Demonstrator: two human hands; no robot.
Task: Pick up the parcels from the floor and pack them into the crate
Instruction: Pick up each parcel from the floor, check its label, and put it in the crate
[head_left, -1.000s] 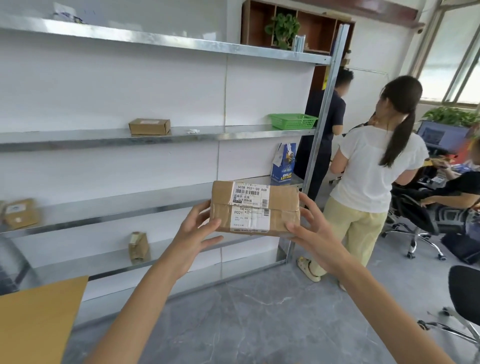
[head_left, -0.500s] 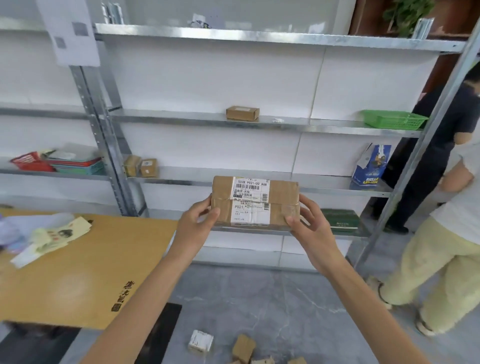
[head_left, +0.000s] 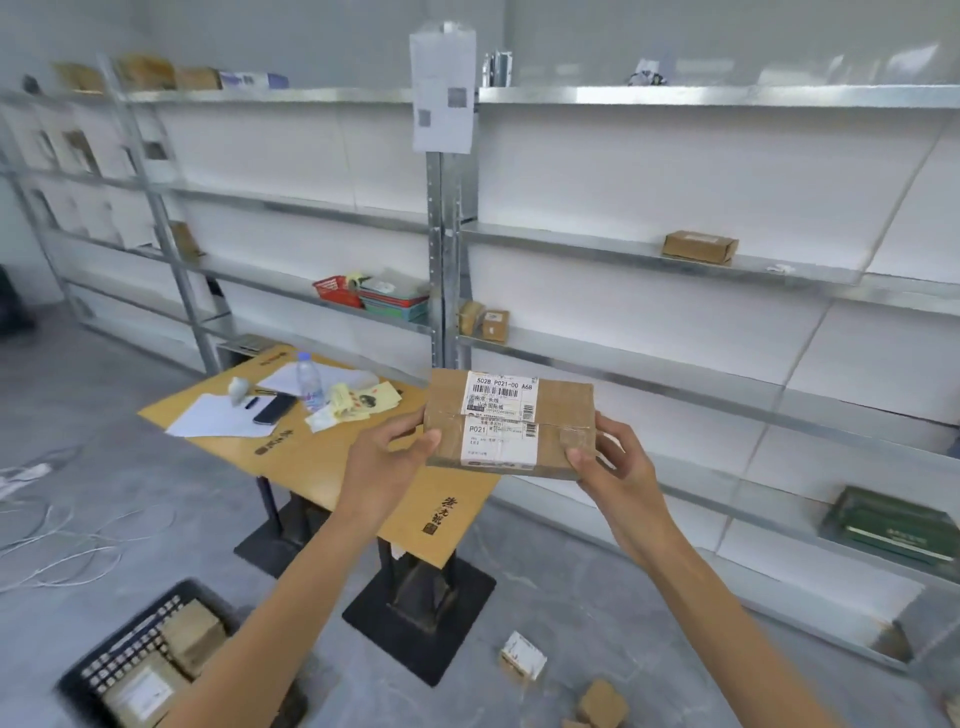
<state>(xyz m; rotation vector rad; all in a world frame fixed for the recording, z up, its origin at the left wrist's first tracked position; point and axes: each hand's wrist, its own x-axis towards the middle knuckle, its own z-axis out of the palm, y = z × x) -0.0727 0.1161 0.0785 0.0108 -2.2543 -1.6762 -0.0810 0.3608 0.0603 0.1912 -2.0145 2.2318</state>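
Note:
I hold a brown cardboard parcel (head_left: 563, 415) with white barcode labels at chest height in front of me. My left hand (head_left: 387, 465) grips its left end, thumb on top. Its right end is gripped by my right hand (head_left: 615, 460). The black plastic crate (head_left: 96, 670) stands on the floor at the lower left, with several brown parcels inside. More small parcels lie on the floor at the lower right: a white-labelled one (head_left: 522, 656) and a brown one (head_left: 602, 704).
A yellow wooden table (head_left: 332, 462) with papers, a phone and a water bottle (head_left: 310, 382) stands just left of the parcel. Metal shelving (head_left: 649, 260) with a few boxes lines the wall. White cables (head_left: 57, 540) trail over the floor at left.
My view has swung left, away from the standing people. The table, the crate and the floor parcels have come into view. Both hands kept hold of the parcel.

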